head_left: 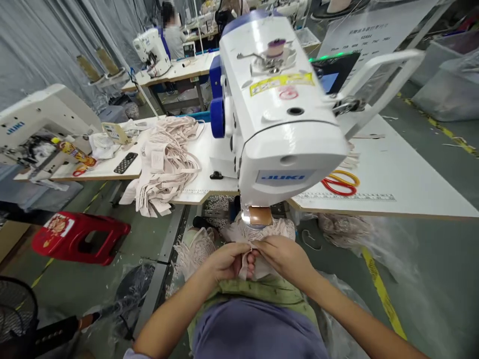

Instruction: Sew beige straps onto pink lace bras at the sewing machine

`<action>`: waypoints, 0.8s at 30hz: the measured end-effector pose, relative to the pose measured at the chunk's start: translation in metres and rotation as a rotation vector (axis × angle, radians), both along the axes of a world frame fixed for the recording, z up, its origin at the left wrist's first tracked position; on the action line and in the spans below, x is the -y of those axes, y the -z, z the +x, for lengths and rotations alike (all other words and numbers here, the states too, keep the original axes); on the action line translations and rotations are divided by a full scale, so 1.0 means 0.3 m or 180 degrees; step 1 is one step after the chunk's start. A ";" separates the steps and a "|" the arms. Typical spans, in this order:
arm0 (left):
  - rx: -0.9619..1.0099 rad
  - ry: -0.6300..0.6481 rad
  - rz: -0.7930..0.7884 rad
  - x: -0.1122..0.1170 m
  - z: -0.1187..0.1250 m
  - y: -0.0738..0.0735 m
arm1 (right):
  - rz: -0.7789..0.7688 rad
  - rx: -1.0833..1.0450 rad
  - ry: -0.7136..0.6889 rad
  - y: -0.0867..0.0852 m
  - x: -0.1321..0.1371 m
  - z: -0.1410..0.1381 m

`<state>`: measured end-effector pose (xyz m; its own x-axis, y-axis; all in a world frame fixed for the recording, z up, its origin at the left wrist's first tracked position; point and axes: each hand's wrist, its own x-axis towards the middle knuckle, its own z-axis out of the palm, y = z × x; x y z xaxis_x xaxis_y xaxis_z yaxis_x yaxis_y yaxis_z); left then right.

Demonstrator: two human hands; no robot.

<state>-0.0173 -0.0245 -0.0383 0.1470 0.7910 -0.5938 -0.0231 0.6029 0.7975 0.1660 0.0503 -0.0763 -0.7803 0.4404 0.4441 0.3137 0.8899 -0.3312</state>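
Observation:
Both my hands meet in front of my lap, just below the head of a white JUKI sewing machine (288, 149). My left hand (230, 262) is closed, its fingers pinching a pale pink fabric strip (244, 267). Against it, my right hand (282, 257) pinches the same fabric with the fingertips touching the left ones. The strip hangs down between the hands; part of it is hidden by the fingers. Behind them, the machine's lamp lights the needle area, and more pale fabric (277, 229) lies beneath it.
A heap of pale fabric straps (164, 159) covers the left of the table (204, 192) and hangs over its edge. Red and yellow scissors (340, 183) lie to the right by a printed ruler. A red stool (80, 237) stands on the floor at left. A person (172, 32) sits farther back.

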 end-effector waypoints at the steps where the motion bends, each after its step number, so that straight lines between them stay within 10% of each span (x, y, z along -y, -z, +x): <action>1: 0.0102 -0.0162 0.0055 0.007 0.002 0.013 | -0.0167 -0.0121 0.0091 0.005 -0.002 0.003; 9: -0.0199 -0.0495 0.0925 0.057 0.025 0.008 | -0.1303 -0.0520 0.0669 -0.024 0.068 -0.010; 20: -0.1597 -0.0397 0.1152 0.035 0.042 0.027 | -0.0928 -0.0897 0.0630 0.019 0.104 -0.038; 24: -0.1428 -0.0187 0.0862 0.014 0.013 0.048 | -0.0827 0.0122 0.0556 0.049 -0.056 0.050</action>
